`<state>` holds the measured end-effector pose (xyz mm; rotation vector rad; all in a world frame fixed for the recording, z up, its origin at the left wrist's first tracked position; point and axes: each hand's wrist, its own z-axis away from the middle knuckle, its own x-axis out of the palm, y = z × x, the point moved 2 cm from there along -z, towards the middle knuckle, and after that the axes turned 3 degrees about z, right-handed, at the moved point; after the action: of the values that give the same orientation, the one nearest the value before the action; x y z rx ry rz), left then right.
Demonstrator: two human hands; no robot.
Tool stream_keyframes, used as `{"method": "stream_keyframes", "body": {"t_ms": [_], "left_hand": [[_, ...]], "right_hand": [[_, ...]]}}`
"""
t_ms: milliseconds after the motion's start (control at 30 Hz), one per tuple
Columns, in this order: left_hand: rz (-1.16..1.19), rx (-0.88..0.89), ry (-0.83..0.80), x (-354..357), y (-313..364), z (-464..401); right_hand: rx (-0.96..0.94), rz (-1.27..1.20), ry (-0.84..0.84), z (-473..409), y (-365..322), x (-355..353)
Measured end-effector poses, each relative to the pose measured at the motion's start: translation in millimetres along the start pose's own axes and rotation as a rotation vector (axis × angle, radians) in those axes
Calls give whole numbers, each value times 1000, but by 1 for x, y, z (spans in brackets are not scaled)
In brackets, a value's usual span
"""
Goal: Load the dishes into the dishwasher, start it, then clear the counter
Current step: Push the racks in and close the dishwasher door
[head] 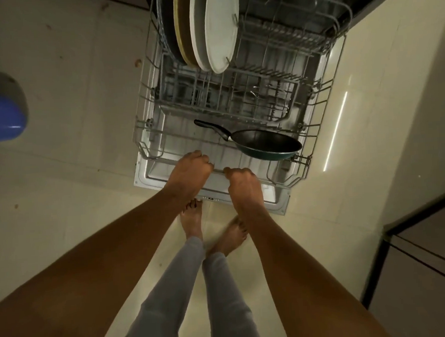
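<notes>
At the front rail of the lower rack (146,136), the left hand (187,170) and right hand (240,183) are each curling their fingers around the wire, side by side. Inside the rack, a pan (267,144) is lying near the front right, its handle pointing left and away. Plates (207,31) are standing on edge at the rack's back left.
</notes>
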<state>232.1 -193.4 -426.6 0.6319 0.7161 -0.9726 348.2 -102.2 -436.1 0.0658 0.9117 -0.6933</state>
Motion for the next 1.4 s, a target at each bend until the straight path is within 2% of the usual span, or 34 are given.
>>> {"method": "stream_keyframes", "body": {"t_ms": [133, 300, 600, 833, 900, 1033, 1133, 1333, 1400], "left_hand": [[-101, 50, -20, -11, 2, -11], [-100, -41, 3, -33, -3, -35], [-102, -10, 263, -60, -21, -78], [75, -66, 412, -38, -28, -94], [144, -60, 516, -33, -24, -100], [224, -68, 650, -26, -27, -125], [241, -63, 682, -25, -33, -144], [125, -40, 722, -37, -56, -171], [89, -31, 732, -46, -60, -177]], "right_hand": [[-14, 4, 13, -10, 3, -10], [17, -2, 75, -32, 5, -35], [15, 54, 188, -83, 16, -75], [15, 23, 290, -119, 25, -102], [21, 18, 313, -130, 30, -107], [-29, -27, 488, -148, 35, -107], [-5, -20, 534, -157, 30, -94], [50, 28, 633, -182, 25, -76], [45, 101, 604, -190, 31, -82]]}}
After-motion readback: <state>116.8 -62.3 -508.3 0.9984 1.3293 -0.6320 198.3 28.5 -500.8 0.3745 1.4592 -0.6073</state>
